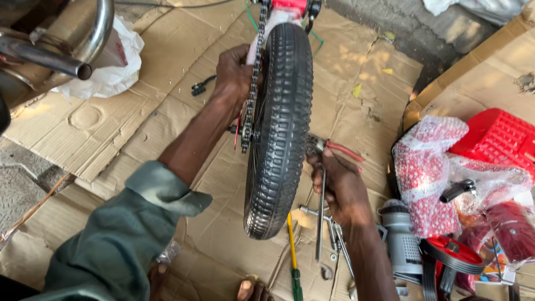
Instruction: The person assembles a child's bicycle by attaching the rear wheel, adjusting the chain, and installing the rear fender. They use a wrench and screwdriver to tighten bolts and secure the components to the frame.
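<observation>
A small black bicycle wheel (280, 128) stands upright in a red frame (290, 5) at the middle of the view. A chain (252, 83) runs along its left side. My left hand (233, 72) grips the frame and chain area on the wheel's left. My right hand (341, 187) is closed on a long metal wrench (321, 217) at the axle on the wheel's right, beside red-handled pliers (343, 150).
Flattened cardboard (167, 111) covers the floor. A yellow-and-green screwdriver (293, 256) and loose wrenches (334, 234) lie below the wheel. Wrapped red parts (432, 173), a red basket (496, 136) and training wheels (448, 253) sit at right. A chrome pipe (56, 58) is top left.
</observation>
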